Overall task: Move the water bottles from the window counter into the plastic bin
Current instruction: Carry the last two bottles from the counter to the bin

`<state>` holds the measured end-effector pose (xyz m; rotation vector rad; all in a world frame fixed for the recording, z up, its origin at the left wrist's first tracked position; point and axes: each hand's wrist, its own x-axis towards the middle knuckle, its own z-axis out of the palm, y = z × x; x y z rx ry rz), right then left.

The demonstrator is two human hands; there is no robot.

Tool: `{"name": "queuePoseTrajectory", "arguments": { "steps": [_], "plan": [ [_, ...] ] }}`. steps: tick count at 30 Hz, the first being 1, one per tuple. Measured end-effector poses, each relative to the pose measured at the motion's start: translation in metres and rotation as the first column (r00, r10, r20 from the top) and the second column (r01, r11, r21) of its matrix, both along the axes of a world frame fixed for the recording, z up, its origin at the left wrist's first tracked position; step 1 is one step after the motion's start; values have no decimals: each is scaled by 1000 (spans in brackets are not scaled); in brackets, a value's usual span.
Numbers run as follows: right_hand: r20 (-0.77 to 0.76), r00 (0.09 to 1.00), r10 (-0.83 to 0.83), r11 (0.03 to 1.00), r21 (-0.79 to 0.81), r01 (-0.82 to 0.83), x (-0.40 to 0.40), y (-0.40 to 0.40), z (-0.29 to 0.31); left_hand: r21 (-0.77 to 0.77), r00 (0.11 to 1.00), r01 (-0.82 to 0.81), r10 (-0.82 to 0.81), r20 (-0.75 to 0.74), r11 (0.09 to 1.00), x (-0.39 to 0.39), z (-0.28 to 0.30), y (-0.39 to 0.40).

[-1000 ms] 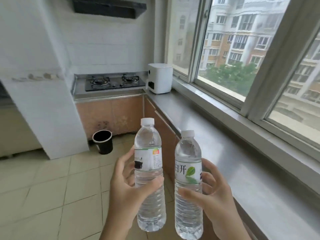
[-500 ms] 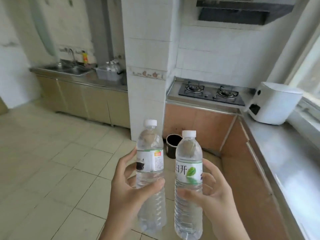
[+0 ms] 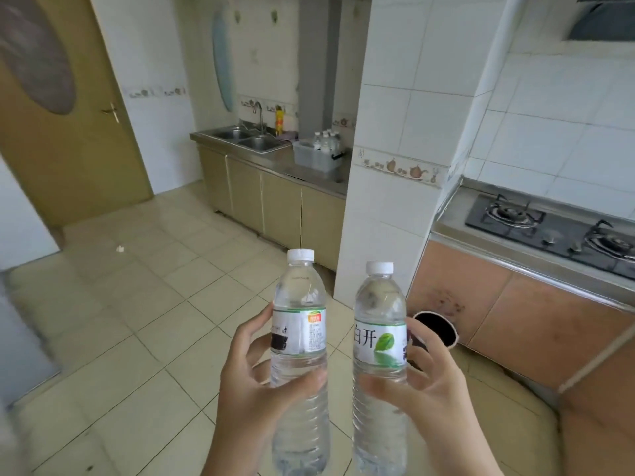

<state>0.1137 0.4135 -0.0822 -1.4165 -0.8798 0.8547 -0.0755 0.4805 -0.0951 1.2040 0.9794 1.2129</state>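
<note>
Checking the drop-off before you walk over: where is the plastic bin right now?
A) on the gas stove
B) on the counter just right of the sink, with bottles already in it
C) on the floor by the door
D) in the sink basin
B: the clear plastic bin sits on the steel counter to the right of the double sink, with several capped bottles standing inside it.

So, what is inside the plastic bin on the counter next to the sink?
The plastic bin holds several water bottles standing upright; their white caps and shoulders rise above its rim. The bin's wall blurs their lower parts, and the exact count is unclear.
</note>
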Motion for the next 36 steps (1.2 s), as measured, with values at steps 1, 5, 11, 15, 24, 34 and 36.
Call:
{"name": "queuePoseTrajectory", "arguments": {
  "steps": [1,5,11,15,24,34,36],
  "plan": [
    [-2,1000,13,1000,-4,-13,-1,22,-1,-1,1000,-16,16,2,1000,-1,-2,19],
    [-15,1000,27,1000,4,-27,-5,112,-5,22,998,-59,59,1,998,0,-3,106],
    [-40,999,-3,1000,25,4,-5,237,1,51,998,-60,61,-9,997,0,5,233],
    [-72,997,-6,1000,26,8,-2,305,4,67,997,-68,69,-21,995,-4,7,302],
    [-67,996,55,998,21,-54,15,477,-5,55,991,-124,127,-48,991,13,-5,461],
    [-76,986,149,989,29,-147,60,703,-1,73,974,-209,214,-70,975,55,2,670],
    [-86,984,157,988,20,-155,66,740,1,67,974,-214,218,-61,975,61,2,707]
  ]
}}
